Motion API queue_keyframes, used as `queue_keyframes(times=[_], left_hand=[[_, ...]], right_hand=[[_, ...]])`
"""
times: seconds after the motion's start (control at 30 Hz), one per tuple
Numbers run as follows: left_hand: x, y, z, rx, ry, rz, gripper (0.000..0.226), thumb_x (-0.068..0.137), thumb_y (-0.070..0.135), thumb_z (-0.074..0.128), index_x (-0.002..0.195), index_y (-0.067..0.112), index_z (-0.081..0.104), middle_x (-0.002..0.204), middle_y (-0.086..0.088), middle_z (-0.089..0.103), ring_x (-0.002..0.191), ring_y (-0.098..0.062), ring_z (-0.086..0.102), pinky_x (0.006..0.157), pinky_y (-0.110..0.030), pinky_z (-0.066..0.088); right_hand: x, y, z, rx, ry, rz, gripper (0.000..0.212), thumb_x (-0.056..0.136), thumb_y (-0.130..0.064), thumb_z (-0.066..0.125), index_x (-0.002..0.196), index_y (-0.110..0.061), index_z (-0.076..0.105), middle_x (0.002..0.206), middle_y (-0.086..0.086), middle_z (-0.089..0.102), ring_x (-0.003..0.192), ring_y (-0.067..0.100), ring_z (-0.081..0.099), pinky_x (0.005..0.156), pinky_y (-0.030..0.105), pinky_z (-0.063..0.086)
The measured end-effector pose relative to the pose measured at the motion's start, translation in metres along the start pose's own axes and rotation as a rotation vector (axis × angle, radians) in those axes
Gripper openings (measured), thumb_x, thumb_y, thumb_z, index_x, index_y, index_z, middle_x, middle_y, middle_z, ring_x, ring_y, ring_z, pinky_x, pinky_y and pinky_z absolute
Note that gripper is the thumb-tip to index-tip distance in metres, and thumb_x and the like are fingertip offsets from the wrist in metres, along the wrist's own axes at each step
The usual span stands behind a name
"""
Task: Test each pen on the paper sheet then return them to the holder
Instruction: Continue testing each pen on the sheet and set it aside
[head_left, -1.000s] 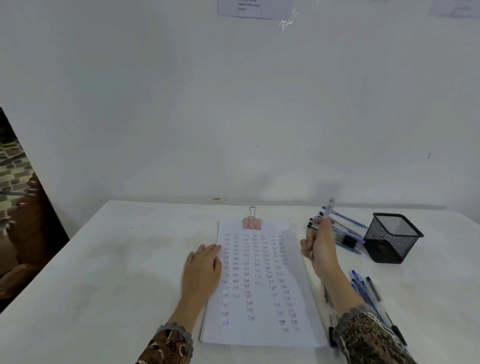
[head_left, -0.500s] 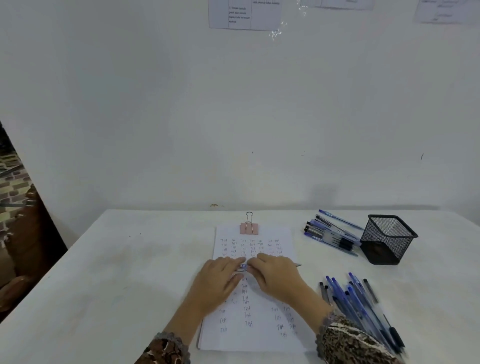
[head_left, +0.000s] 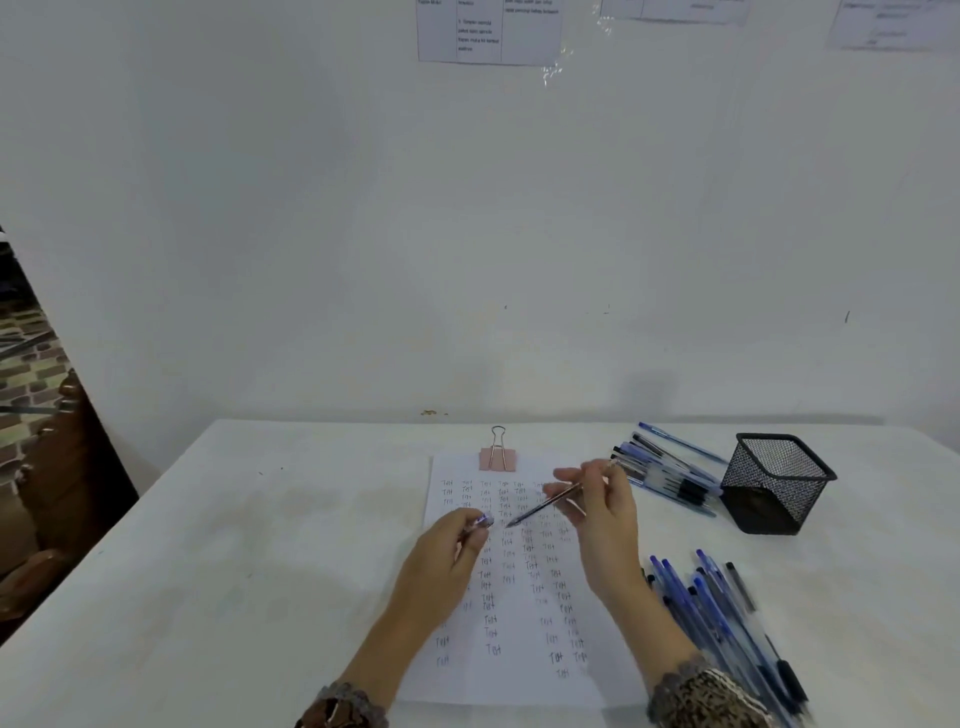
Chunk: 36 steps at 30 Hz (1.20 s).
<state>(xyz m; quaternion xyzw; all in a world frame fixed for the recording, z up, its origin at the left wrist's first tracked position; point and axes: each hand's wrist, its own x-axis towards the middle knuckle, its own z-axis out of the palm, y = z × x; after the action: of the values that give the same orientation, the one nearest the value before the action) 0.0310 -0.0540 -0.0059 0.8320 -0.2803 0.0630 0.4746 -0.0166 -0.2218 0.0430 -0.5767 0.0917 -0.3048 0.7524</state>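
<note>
Uncapped pen (head_left: 550, 501) hangs over the paper sheet's (head_left: 519, 691) far half, pinched by the right hand (head_left: 605, 519). Its axis slants tip down-left toward the left hand (head_left: 441, 566), which pinches the cap (head_left: 485, 521) just beside the tip. Holder (head_left: 779, 483) is near the table's (head_left: 260, 545) far right corner; right hand is nearer.

One paper sheet (head_left: 511, 686), one binder clip (head_left: 497, 459), one mesh holder (head_left: 779, 486), one held pen (head_left: 550, 501), one cap (head_left: 485, 521), two pen piles (head_left: 670, 475) (head_left: 727, 623), too blurred to count.
</note>
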Motion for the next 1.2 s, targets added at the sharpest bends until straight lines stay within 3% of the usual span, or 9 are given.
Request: queue_keyframes(times=[0.23, 0.43, 0.57, 0.77, 0.9, 0.97, 1.03, 1.1, 1.2], left_hand=[[-0.003, 0.003, 0.003, 0.001, -0.031, -0.029, 0.015, 0.095, 0.031, 0.046, 0.102, 0.026, 0.058, 0.079, 0.016, 0.054, 0.070, 0.002, 0.049, 0.065, -0.014, 0.040], [-0.005, 0.007, 0.001, 0.038, -0.073, 0.004, 0.015, 0.094, 0.028, 0.047, 0.104, 0.026, 0.058, 0.084, 0.020, 0.054, 0.074, 0.001, 0.050, 0.066, -0.011, 0.037], [-0.006, 0.009, 0.004, 0.016, -0.068, 0.000, 0.015, 0.095, 0.020, 0.047, 0.101, 0.017, 0.060, 0.081, 0.011, 0.055, 0.073, -0.006, 0.049, 0.067, -0.017, 0.038], [-0.002, 0.005, -0.004, -0.009, -0.148, -0.064, 0.015, 0.094, 0.016, 0.047, 0.099, 0.016, 0.061, 0.083, 0.008, 0.055, 0.073, -0.003, 0.048, 0.066, -0.010, 0.037], [0.000, -0.003, -0.019, -0.050, -0.172, -0.085, 0.021, 0.092, 0.015, 0.052, 0.089, 0.036, 0.057, 0.088, 0.004, 0.058, 0.078, -0.004, 0.052, 0.072, -0.010, 0.039], [0.002, 0.002, -0.019, -0.022, -0.208, -0.032, 0.023, 0.091, 0.017, 0.055, 0.090, 0.039, 0.056, 0.091, 0.004, 0.058, 0.083, 0.001, 0.052, 0.074, -0.007, 0.038], [0.003, 0.013, -0.012, -0.021, -0.225, 0.024, 0.023, 0.090, 0.021, 0.056, 0.096, 0.043, 0.054, 0.094, 0.009, 0.057, 0.081, 0.001, 0.051, 0.073, -0.007, 0.038], [0.005, 0.019, -0.006, -0.061, -0.197, 0.020, 0.027, 0.089, 0.027, 0.057, 0.111, 0.043, 0.052, 0.096, 0.015, 0.055, 0.076, -0.003, 0.049, 0.073, -0.011, 0.041], [0.007, 0.001, -0.011, 0.032, -0.053, -0.083, 0.037, 0.092, 0.029, 0.051, 0.129, 0.032, 0.046, 0.111, 0.013, 0.052, 0.096, -0.004, 0.050, 0.088, -0.020, 0.041]], right_hand=[[-0.014, 0.008, 0.008, 0.316, 0.277, 0.103, 0.018, 0.100, -0.022, 0.037, 0.087, -0.014, 0.047, 0.076, 0.007, 0.061, 0.064, 0.016, 0.067, 0.062, 0.026, 0.058], [-0.017, 0.013, 0.010, 0.246, 0.182, 0.140, 0.019, 0.099, -0.021, 0.040, 0.086, -0.011, 0.048, 0.073, 0.004, 0.064, 0.066, 0.018, 0.069, 0.062, 0.027, 0.057], [-0.027, 0.025, 0.012, 0.207, 0.092, 0.176, 0.021, 0.098, -0.017, 0.040, 0.083, -0.008, 0.051, 0.075, 0.005, 0.068, 0.072, 0.017, 0.066, 0.067, 0.025, 0.056], [-0.034, 0.038, 0.000, 0.148, -0.001, 0.222, 0.015, 0.094, -0.011, 0.048, 0.083, -0.006, 0.058, 0.080, 0.005, 0.070, 0.064, 0.013, 0.058, 0.068, 0.025, 0.052], [-0.015, 0.006, -0.032, -0.364, -0.380, 0.318, 0.010, 0.079, 0.002, 0.067, 0.077, -0.007, 0.071, 0.076, 0.007, 0.069, 0.070, 0.017, 0.062, 0.071, 0.024, 0.054], [-0.014, -0.005, -0.030, -0.799, -0.606, 0.290, 0.015, 0.080, 0.000, 0.061, 0.082, -0.014, 0.067, 0.081, 0.001, 0.065, 0.066, 0.009, 0.058, 0.067, 0.018, 0.049], [-0.022, -0.006, -0.018, -1.054, -0.710, 0.149, 0.013, 0.088, -0.013, 0.054, 0.099, -0.017, 0.059, 0.089, -0.003, 0.058, 0.066, 0.003, 0.049, 0.063, 0.014, 0.041], [-0.029, -0.006, -0.015, -1.125, -0.614, 0.003, 0.017, 0.096, -0.023, 0.046, 0.109, -0.018, 0.056, 0.092, -0.004, 0.052, 0.069, 0.004, 0.045, 0.062, 0.016, 0.037], [-0.027, -0.022, -0.046, -1.249, -0.216, -0.004, 0.025, 0.098, -0.023, 0.042, 0.111, -0.011, 0.060, 0.095, 0.000, 0.046, 0.070, 0.008, 0.046, 0.061, 0.018, 0.035]])
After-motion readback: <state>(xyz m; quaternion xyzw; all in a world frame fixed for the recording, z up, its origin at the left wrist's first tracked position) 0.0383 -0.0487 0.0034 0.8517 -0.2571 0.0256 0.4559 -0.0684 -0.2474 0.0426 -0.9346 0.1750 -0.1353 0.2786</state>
